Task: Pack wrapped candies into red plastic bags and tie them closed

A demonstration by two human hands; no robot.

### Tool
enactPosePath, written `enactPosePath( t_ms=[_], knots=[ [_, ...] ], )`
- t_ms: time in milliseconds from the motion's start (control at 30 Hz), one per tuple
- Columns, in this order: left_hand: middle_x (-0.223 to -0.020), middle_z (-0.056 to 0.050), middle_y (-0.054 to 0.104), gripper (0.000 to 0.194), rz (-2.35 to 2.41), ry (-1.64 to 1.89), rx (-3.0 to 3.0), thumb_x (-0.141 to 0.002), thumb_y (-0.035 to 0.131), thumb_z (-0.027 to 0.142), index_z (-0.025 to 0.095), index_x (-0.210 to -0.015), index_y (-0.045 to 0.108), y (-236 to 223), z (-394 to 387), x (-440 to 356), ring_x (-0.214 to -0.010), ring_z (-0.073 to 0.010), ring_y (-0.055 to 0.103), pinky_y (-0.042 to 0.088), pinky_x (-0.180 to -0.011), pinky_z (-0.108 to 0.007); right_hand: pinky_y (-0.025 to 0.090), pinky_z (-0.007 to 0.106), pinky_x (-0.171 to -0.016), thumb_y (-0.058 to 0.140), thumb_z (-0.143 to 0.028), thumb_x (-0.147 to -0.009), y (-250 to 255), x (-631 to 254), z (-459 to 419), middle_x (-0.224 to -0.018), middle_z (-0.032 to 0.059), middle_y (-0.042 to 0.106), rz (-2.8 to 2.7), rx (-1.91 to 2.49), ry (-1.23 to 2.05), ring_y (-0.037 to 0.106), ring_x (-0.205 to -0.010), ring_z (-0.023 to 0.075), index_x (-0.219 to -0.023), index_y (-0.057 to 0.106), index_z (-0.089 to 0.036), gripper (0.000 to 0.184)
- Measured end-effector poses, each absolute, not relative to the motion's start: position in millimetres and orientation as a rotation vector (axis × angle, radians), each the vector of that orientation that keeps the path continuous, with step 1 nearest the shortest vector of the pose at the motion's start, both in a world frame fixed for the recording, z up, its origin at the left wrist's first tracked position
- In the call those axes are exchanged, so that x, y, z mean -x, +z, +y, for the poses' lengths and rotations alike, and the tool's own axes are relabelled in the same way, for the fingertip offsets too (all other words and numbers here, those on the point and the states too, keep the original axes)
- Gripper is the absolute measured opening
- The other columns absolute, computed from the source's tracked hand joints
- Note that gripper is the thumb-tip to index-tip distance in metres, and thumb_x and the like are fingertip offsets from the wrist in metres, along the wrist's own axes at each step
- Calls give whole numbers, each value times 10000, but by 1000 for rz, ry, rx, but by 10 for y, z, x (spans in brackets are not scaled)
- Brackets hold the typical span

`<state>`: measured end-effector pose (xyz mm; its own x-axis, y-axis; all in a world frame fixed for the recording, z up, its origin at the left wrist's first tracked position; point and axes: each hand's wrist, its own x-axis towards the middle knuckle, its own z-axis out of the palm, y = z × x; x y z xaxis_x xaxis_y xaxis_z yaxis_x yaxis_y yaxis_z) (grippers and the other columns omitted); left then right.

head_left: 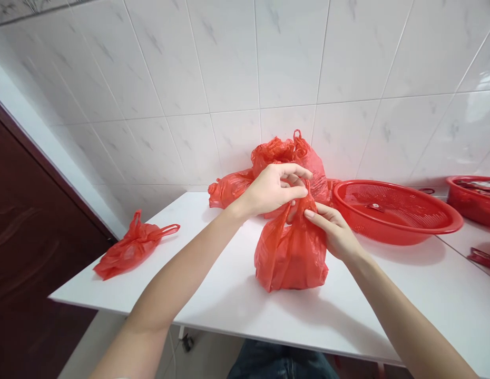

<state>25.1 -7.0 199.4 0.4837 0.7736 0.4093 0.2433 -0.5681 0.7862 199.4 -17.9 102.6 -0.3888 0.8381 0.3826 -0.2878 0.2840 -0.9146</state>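
A filled red plastic bag (291,258) stands upright on the white table, its top gathered into a narrow neck. My left hand (278,185) pinches the tip of that neck between thumb and fingers from the upper left. From the right, my right hand (332,227) grips the neck lower down, its thumb in front and its other fingers partly hidden behind the plastic. Right behind my hands, several more stuffed red plastic bags (314,166) lean together against the tiled wall.
A red plastic colander (403,231) stands to the right, with a small object inside. Past it is another red basket (472,202) with dark contents. A flat red bag (130,250) lies near the left edge of the white table (217,287). A dark door (35,252) is beyond.
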Motion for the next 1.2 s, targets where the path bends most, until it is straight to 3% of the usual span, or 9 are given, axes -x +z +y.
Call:
enactPosePath(
  t_ms=[133, 233, 300, 400, 567, 833, 933, 1067, 1200],
  knots=[
    [-921, -40, 713, 226, 678, 1092, -1985, -814, 711, 213, 167, -1035, 708, 2007, -51, -183, -814, -176, 704, 564, -828, -368, 562, 358, -704, 702, -481, -830, 1015, -2003, -150, -764, 32, 686, -1344, 557, 1358, 652, -695, 196, -889, 662, -212, 279],
    [-1009, -52, 724, 292, 591, 1147, -1974, -753, 741, 176, 176, -1044, 718, 2020, -49, -137, -969, -210, 700, 560, -878, -374, 455, 277, -549, 687, -413, -807, 1024, -1985, -126, -567, -71, 502, -1240, 602, 1328, 371, -426, 82, -871, 594, -219, 224],
    [-1064, -52, 727, 323, 547, 1136, -1980, -726, 723, 131, 183, -1044, 724, 2020, -51, -123, -1023, -212, 689, 556, -901, -367, 346, 236, -488, 665, -365, -804, 1045, -1954, -135, -521, -104, 414, -1217, 661, 1308, 242, -412, 61, -902, 581, -224, 191],
    [-1102, -49, 729, 322, 500, 1079, -2008, -715, 688, 99, 190, -1021, 734, 2003, -50, -136, -1032, -200, 685, 554, -916, -358, 241, 222, -471, 642, -297, -772, 1093, -1900, -188, -498, -109, 354, -1290, 749, 1275, 249, -449, 80, -975, 601, -229, 217],
    [-1092, -62, 732, 279, 512, 1082, -2041, -741, 652, 98, 176, -995, 735, 1929, 11, -214, -1034, -207, 692, 543, -957, -396, 177, 247, -467, 538, -255, -740, 1133, -1868, -267, -533, -68, 292, -1473, 675, 1349, 233, -477, 86, -656, 487, -207, 109],
    [-1097, -93, 724, 252, 693, 1150, -2000, -826, 701, 259, 156, -1056, 703, 1754, 93, -169, -1042, -220, 685, 550, -904, -370, 161, 232, -438, 731, -520, -839, 1101, -1877, -213, -497, -81, 313, -1466, 670, 1320, 227, -457, 59, -595, 392, -204, 524],
    [-932, -57, 729, 295, 904, 1147, -2068, -804, 754, 347, 157, -1025, 710, 1681, 14, -60, -859, -189, 693, 564, -781, -331, 168, 229, -419, 761, -545, -800, 1116, -1889, -180, -465, -56, 427, -1393, 696, 1337, 278, -423, 55, -580, 446, -194, 520],
    [-844, -23, 708, 108, 832, 1233, -2162, -814, 734, 231, 171, -903, 724, 1519, -155, 23, -755, -144, 677, 572, -712, -281, 310, 242, -444, 740, -531, -820, 1142, -1897, -134, -581, 17, 630, -1421, 671, 1414, 366, -405, 54, -613, 578, -165, 451],
    [-843, -22, 709, 78, 693, 1361, -2383, -847, 681, 123, 184, -867, 725, 1273, -316, -23, -767, -130, 682, 582, -741, -262, 390, 251, -482, 754, -478, -811, 1141, -1895, -110, -578, -4, 607, -1424, 644, 1481, 409, -432, 68, -736, 704, -149, 341]
  ],
)
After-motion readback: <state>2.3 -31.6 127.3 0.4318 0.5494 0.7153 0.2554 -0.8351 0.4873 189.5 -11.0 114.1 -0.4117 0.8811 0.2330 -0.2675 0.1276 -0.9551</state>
